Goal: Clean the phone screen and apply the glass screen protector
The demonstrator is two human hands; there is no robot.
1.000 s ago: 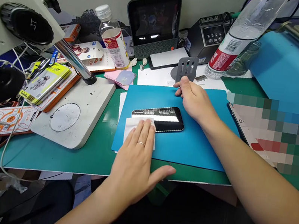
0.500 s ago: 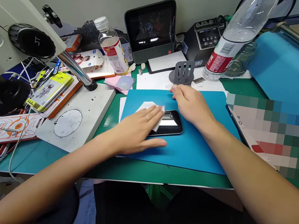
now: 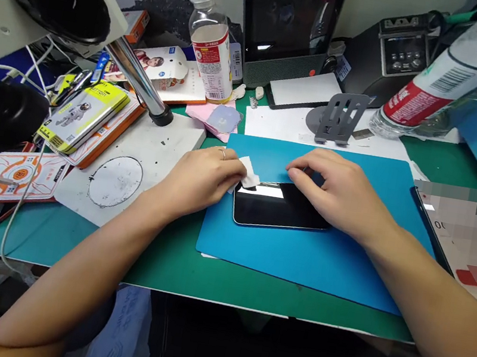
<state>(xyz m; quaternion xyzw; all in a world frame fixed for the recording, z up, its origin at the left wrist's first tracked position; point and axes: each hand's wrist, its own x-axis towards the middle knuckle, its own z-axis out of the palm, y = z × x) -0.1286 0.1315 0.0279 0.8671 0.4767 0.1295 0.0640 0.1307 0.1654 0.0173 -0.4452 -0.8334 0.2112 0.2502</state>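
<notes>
One phone (image 3: 278,212): lay face up on the blue mat (image 3: 299,254), its near side bare, its right end partly hidden by the right hand (image 3: 345,189).
Wiping: looked under way rather than finished, since the white tissue (image 3: 248,171) was at the phone's far left corner; most of the dark glass was uncovered, but whether it was clean, and so how much was left, could not be judged.
Left hand (image 3: 204,179): fingers closed on the tissue.
Right hand: fingers loosely curled, thumb and forefinger tips close together; whether they gripped anything or touched the phone could not be told.
Desk (image 3: 187,276): one, green, its near edge running in front of the mat.
Hands: two, one at each end of the phone.
On the mat: one phone, one tissue.
Slotted stand (image 3: 341,119): one, grey, upright beyond the mat.
Bottles: two, a capped one (image 3: 213,54) far left and a larger one (image 3: 443,84) far right.
Screen (image 3: 291,18): one, dark, on the far side between the bottles.
</notes>
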